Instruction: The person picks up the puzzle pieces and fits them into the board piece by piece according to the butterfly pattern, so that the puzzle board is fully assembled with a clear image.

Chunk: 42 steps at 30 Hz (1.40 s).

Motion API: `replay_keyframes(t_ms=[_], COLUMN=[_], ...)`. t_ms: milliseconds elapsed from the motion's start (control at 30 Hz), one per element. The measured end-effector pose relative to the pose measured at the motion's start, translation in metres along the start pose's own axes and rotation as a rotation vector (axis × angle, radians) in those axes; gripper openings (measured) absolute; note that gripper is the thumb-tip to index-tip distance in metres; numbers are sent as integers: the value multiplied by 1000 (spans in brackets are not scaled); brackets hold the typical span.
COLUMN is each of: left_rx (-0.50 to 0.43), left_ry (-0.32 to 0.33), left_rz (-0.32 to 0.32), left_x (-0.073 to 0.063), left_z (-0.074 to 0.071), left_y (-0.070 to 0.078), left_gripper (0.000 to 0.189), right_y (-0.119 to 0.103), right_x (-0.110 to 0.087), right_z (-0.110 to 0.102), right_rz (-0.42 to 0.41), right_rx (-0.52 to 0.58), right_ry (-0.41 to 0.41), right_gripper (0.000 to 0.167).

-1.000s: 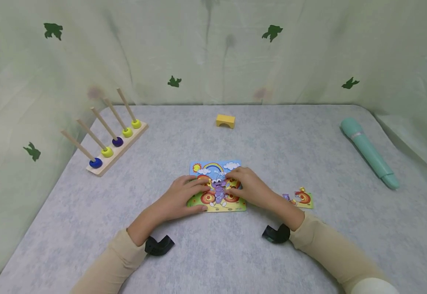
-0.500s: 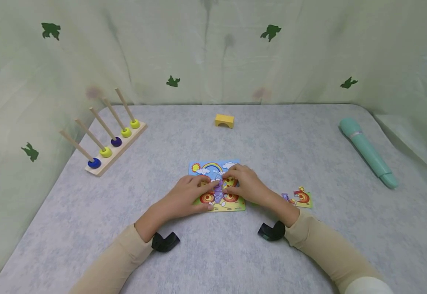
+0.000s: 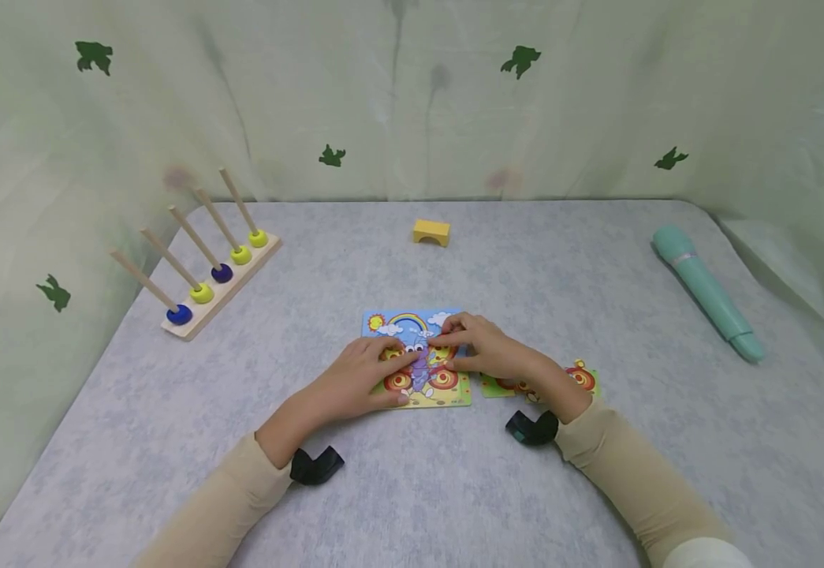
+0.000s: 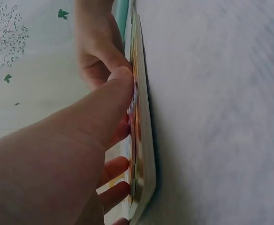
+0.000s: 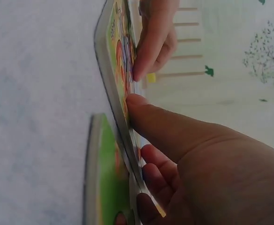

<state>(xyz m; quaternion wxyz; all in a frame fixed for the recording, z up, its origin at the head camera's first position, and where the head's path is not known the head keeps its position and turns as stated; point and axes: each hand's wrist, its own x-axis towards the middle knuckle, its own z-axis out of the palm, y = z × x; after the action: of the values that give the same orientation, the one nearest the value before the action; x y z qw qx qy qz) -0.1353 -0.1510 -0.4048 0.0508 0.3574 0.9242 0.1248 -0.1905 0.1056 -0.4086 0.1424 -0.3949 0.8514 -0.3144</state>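
A butterfly jigsaw puzzle board (image 3: pixel 417 394) lies flat near the middle of the table, showing a purple bug with red and yellow wings under a rainbow. My left hand (image 3: pixel 352 379) rests on its left side, fingers spread over the left wing and thumb near the lower edge. In the left wrist view that thumb (image 4: pixel 123 75) lies at the board's surface. Over the right wing, my right hand (image 3: pixel 491 348) touches the board with thumb and fingers. Its thumb (image 5: pixel 137 102) presses at the board's edge area in the right wrist view. Both hands hide parts of the picture.
Partly under my right forearm, a second butterfly puzzle section (image 3: pixel 500 389) lies close to the board's right side. A wooden peg stand (image 3: pixel 220 298) with blue and yellow beads stands at left. Behind are a yellow arch block (image 3: pixel 430 232) and, right, a teal microphone-shaped toy (image 3: pixel 706 292).
My right hand has shifted slightly right, and its forearm now uncovers the green left part of the second puzzle section. The left hand has slid a little right over the board.
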Motion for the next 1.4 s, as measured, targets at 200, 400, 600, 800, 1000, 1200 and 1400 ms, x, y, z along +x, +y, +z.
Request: replay_keyframes(t_ms=[200,400,600,800,1000,1200,1400], left_rx=[-201,-277,-317,-323,-322,-316,-315], left_ry=[-14,31,67,76,78,72,79], left_rz=[-180,-243,-205,-200,-208,-213,-208], left_x=[-22,-34,-34,-34,-34,-34,-34], left_z=[-3,-2,2,5,6,6,6], left_y=[-7,-15,-21,-23,-24,-23,-22], left_gripper=[79,97,96,95,96,96,96], right_y=[-1,-3,-8,-19,-28,-26,-14], right_x=[0,-1,-1,-11,-36,-66,-82], right_z=[3,3,0,-10,-23,-27,-19], right_rz=[43,93,123,156,139,171,177], right_rx=[-97,-95,-34,158,294,280,288], right_ry=[31,31,22,39,154,199,187], right_gripper=[42,43,49,61,69,71,74])
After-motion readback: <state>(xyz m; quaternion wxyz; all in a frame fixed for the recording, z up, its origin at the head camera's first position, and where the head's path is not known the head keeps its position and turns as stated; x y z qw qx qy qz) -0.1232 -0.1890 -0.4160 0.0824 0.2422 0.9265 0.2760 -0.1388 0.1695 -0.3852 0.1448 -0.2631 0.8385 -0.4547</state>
